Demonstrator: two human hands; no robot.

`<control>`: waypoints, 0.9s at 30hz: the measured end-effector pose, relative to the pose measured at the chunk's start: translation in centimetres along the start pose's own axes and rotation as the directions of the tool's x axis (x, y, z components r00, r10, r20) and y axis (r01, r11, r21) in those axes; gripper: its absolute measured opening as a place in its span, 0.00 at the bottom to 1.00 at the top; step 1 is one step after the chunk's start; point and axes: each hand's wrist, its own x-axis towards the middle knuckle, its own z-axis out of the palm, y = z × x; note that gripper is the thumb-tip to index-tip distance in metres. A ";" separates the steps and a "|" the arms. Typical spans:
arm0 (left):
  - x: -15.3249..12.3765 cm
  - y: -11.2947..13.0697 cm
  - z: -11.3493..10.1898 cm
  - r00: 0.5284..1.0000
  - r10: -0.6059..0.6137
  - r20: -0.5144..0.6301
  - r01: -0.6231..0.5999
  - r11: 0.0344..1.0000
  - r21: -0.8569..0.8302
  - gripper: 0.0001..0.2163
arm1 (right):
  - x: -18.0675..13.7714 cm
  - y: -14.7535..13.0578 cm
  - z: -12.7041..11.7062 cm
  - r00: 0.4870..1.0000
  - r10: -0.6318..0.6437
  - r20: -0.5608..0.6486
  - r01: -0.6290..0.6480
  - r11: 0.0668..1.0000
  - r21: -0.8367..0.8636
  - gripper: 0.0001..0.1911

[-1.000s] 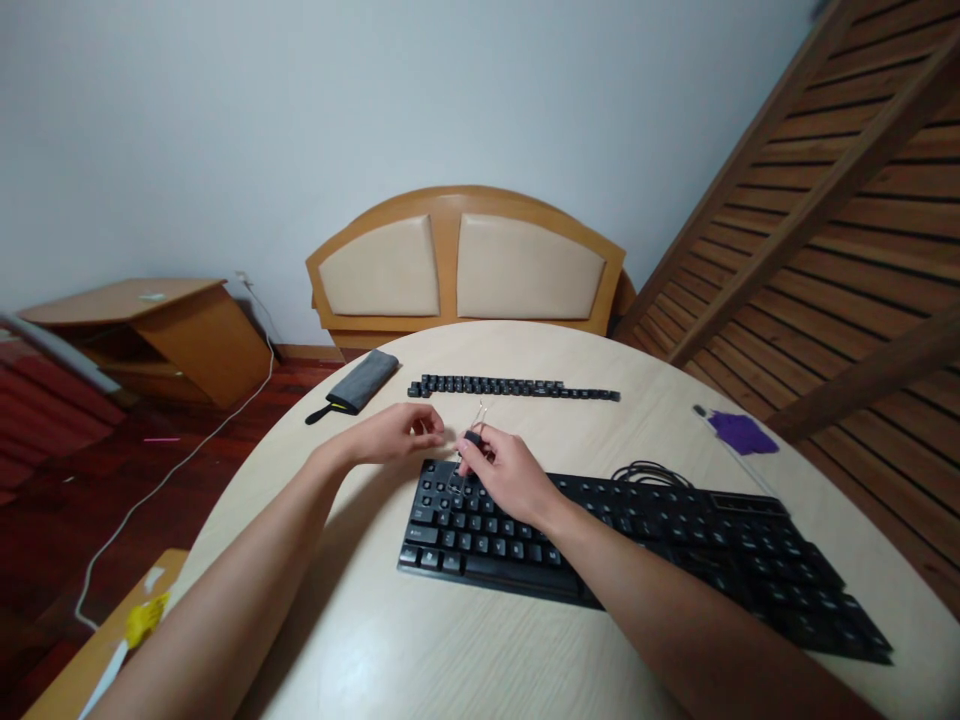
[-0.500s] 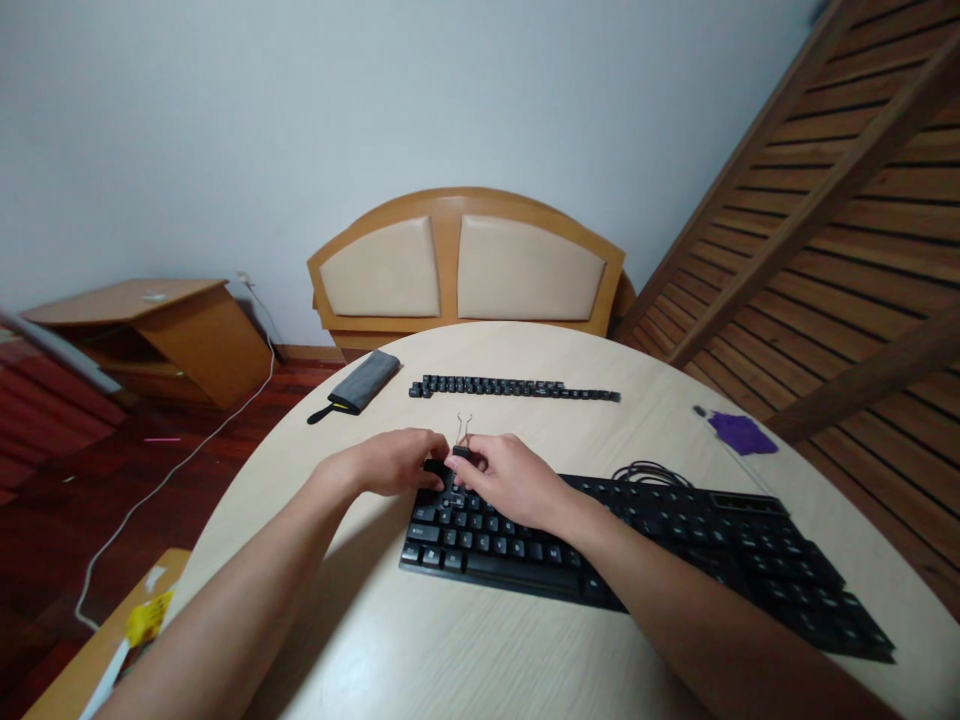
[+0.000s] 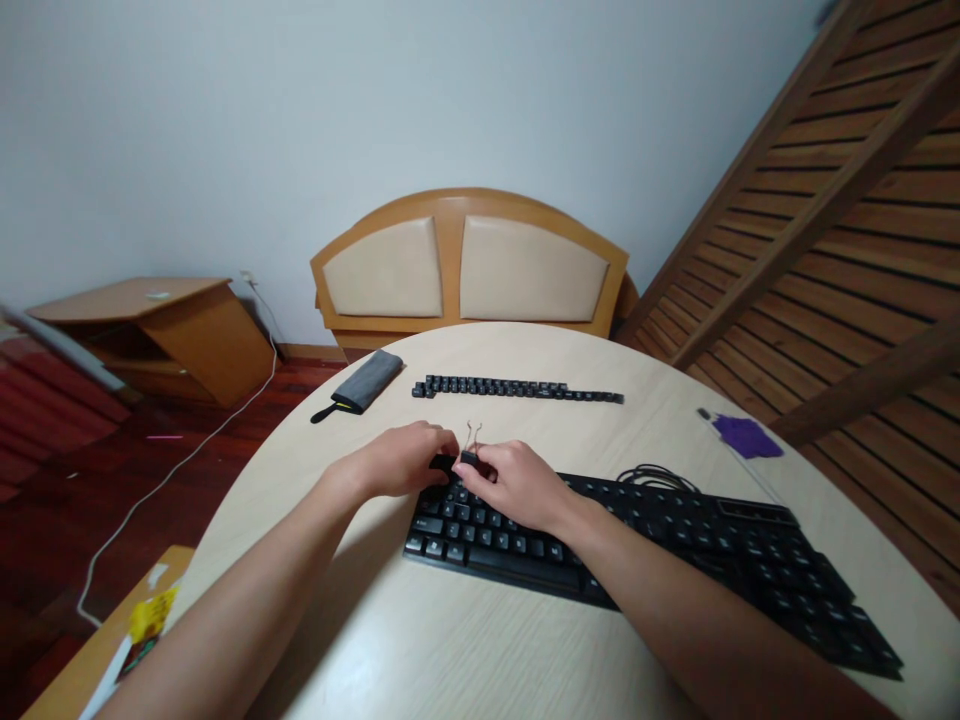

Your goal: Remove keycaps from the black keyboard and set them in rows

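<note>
Close together, the two hands sit at the far left corner of the board (image 3: 510,543). The right hand (image 3: 523,485) pinches a tool (image 3: 468,458) between thumb and fingers, with its two thin wires poking up. The left hand (image 3: 401,460) has bent fingers right at that corner; I cannot tell if they grip anything. The tool looks light, and its wires look springy, so they might bend. The black part seems the good place to hold. The board lies under both hands and reaches far out to their right. It looks hard and stiff, but not heavy, so holding its edges should work well. Past the hands, a row of keys (image 3: 510,387) lies on the table (image 3: 420,660). They look tiny, smooth and light, and may slip, so pinch their sides. A soft-looking pouch (image 3: 369,381) lies beyond the left hand. Off to the right hand's side are a cord (image 3: 656,478) and a cloth (image 3: 748,437).
</note>
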 end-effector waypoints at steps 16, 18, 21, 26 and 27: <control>-0.1 0.8 -0.5 0.998 0.013 0.064 -0.006 0.993 -0.119 0.19 | -0.5 0.6 0.5 0.987 -0.159 -0.008 0.152 0.957 -0.248 0.18; -0.1 0.9 -0.6 0.998 -0.001 0.068 0.009 0.993 -0.115 0.19 | -0.5 0.7 0.5 0.995 -0.092 -0.044 0.078 0.963 -0.258 0.18; -0.2 0.9 -0.6 0.996 -0.037 0.087 0.046 0.993 -0.106 0.20 | -0.5 0.7 0.4 0.999 0.004 -0.055 -0.015 0.980 -0.199 0.17; -0.1 0.6 -0.4 0.995 -0.045 0.086 0.055 0.992 -0.117 0.19 | -0.3 0.5 0.3 0.997 0.069 -0.022 -0.070 0.995 -0.064 0.18; -0.1 0.6 -0.4 0.996 -0.042 0.083 0.052 0.991 -0.119 0.19 | -0.3 0.5 0.3 0.997 0.072 -0.021 -0.073 0.996 -0.051 0.17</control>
